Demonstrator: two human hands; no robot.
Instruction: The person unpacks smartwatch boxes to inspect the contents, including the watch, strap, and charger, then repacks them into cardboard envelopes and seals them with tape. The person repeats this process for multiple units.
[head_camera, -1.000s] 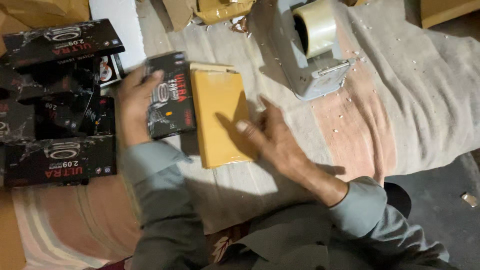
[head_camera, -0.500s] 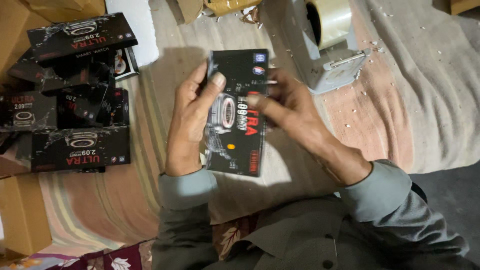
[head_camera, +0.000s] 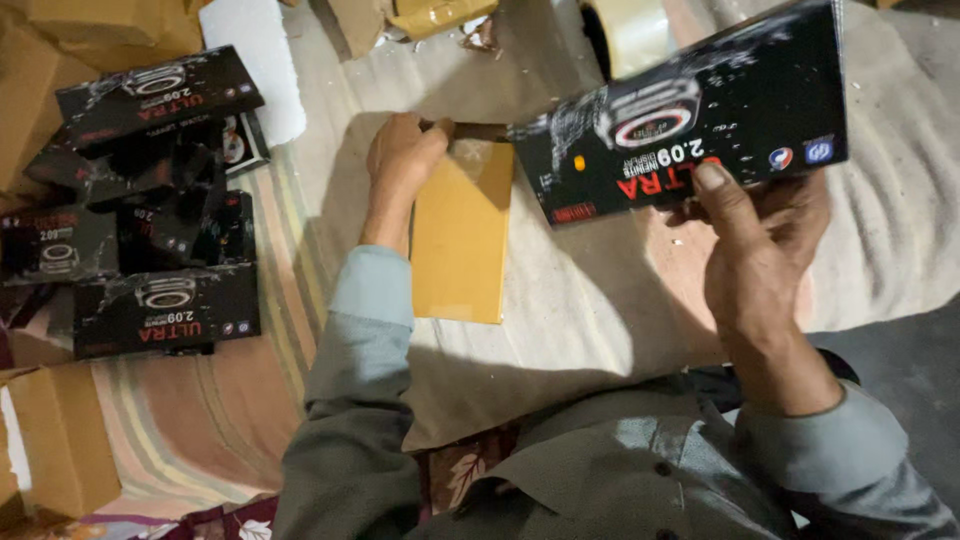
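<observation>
My right hand (head_camera: 755, 235) holds a flat black product box (head_camera: 690, 120) with red and white print, lifted above the cloth at the upper right. My left hand (head_camera: 400, 160) grips the far top edge of a yellow padded envelope (head_camera: 460, 235), which lies flat on the cloth in front of me. The box and the envelope are apart, the box higher and to the right.
A pile of several matching black boxes (head_camera: 150, 200) lies at the left on a striped mat. Cardboard cartons (head_camera: 60, 445) sit at the left edge. A roll of clear tape on a dispenser (head_camera: 630, 35) stands at the top, partly hidden behind the lifted box.
Both hands held the black box over the envelope before. Now my right hand alone has raised it up to the right, and my left hand has moved onto the uncovered envelope's top edge.
</observation>
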